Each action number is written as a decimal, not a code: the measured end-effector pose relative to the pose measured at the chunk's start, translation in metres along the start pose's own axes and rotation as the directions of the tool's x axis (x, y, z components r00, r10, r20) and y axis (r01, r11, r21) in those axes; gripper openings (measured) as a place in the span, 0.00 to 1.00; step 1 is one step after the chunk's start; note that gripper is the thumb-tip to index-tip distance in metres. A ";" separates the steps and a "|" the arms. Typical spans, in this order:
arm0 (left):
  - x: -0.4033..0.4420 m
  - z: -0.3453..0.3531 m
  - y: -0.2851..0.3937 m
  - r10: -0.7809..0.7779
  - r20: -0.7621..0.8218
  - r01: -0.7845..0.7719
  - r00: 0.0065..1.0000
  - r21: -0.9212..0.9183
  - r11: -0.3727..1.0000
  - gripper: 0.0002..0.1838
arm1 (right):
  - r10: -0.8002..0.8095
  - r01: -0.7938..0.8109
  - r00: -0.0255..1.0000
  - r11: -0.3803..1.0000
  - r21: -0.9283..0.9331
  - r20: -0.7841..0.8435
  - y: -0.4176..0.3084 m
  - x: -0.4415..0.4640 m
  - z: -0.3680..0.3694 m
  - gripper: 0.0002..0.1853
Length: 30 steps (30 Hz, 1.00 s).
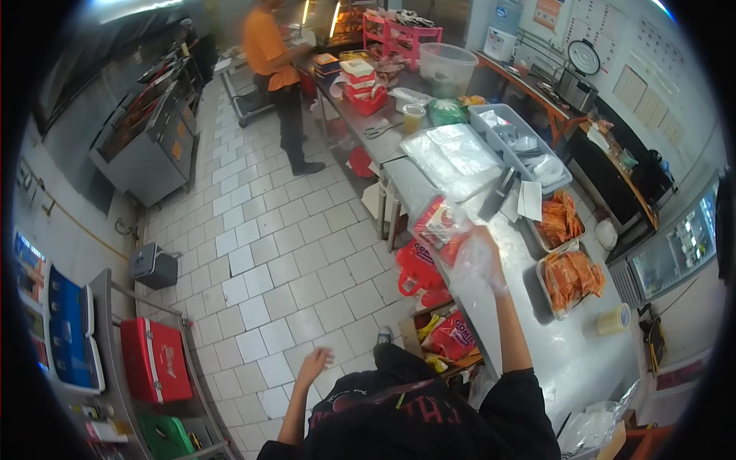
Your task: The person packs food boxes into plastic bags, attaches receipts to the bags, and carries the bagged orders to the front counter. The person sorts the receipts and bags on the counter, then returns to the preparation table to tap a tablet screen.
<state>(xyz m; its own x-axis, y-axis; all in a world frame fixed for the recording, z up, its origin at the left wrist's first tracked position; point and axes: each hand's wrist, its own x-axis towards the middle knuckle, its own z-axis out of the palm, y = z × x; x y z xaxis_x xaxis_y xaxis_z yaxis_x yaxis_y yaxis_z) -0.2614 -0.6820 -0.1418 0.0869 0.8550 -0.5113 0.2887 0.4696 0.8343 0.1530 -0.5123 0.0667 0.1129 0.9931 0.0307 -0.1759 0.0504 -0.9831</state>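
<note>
My right hand (489, 247) reaches over the steel table (529, 330), wrapped about by a crinkled clear plastic bag (477, 267) that it grips; the fingers are partly hidden. Just beyond it lies a clear packet with red print (441, 224). My left hand (316, 362) hangs over the floor with fingers loosely apart, holding nothing. To the right of my right hand stand two metal trays of orange-red marinated food, one nearer (571, 280) and one farther (560, 220). A stack of clear plastic bags (452, 157) lies ahead.
A grey-blue bin (502, 126) of packets and a lidded tub (613, 320) stand on the table. Red plastic bags (418, 264) hang beneath its left edge. A co-worker in an orange shirt (266, 50) stands ahead. A red cooler (157, 360) sits on the left shelf.
</note>
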 end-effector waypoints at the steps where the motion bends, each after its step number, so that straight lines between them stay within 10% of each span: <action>1: 0.012 -0.003 -0.022 -0.098 0.009 0.098 0.995 -0.099 0.990 0.17 | -0.138 0.129 0.990 0.940 -0.316 -0.007 0.011 0.023 -0.022 0.11; 3: 0.040 -0.010 -0.086 -0.268 0.054 0.273 0.962 -0.220 0.937 0.17 | -0.454 0.293 0.891 0.625 -0.723 -0.031 0.042 0.071 -0.069 0.13; 4: 0.042 -0.013 -0.110 -0.299 0.058 0.304 0.952 -0.260 0.917 0.18 | -0.325 0.219 0.908 0.906 -0.363 -0.264 0.043 0.076 -0.065 0.15; 6: 0.035 -0.020 -0.126 -0.175 0.043 0.160 0.984 0.238 0.958 0.18 | -0.059 0.229 0.826 0.944 0.238 -0.560 0.052 0.094 -0.063 0.17; 15: 0.186 -0.121 -0.091 -0.400 0.238 0.293 0.885 0.383 0.876 0.18 | 0.317 -0.051 0.718 0.912 0.407 -0.620 0.140 0.132 -0.048 0.21; 23: 0.397 -0.255 -0.028 -0.533 0.336 0.170 0.776 0.703 0.690 0.17 | 0.392 0.244 0.512 0.787 0.567 -0.764 0.148 -0.076 -0.008 0.25; 25: 0.474 -0.277 -0.009 -0.581 0.326 0.151 0.746 0.766 0.625 0.17 | 0.111 0.386 0.452 0.870 0.307 -0.885 0.159 -0.174 0.022 0.25; 26: 0.506 -0.274 0.026 -0.594 0.322 0.162 0.737 0.770 0.618 0.17 | 0.210 -0.172 0.148 0.968 0.183 -0.966 0.127 -0.206 0.067 0.24; 27: 0.534 -0.263 0.057 -0.442 0.287 0.083 0.850 0.755 0.651 0.15 | -0.121 -0.463 0.076 0.875 -0.142 -0.990 0.157 -0.256 0.085 0.15; 29: 0.560 -0.214 0.104 -0.476 0.250 0.136 0.843 0.758 0.638 0.12 | -0.058 -0.970 0.235 0.048 -0.238 -0.970 0.195 -0.349 0.140 0.09; 30: 0.553 -0.172 0.135 -0.429 0.211 0.055 0.879 0.846 0.530 0.09 | -0.076 -0.988 0.136 0.060 -0.141 -0.988 0.212 -0.383 0.168 0.09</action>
<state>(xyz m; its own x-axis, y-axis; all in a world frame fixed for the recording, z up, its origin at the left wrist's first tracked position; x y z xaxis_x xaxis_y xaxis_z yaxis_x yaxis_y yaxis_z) -0.3381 -0.1079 -0.2768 0.1533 0.5036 -0.8502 0.9648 0.1098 0.2391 -0.0913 -0.8641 -0.1228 0.9947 0.0274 -0.0989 0.0159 -0.9933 -0.1148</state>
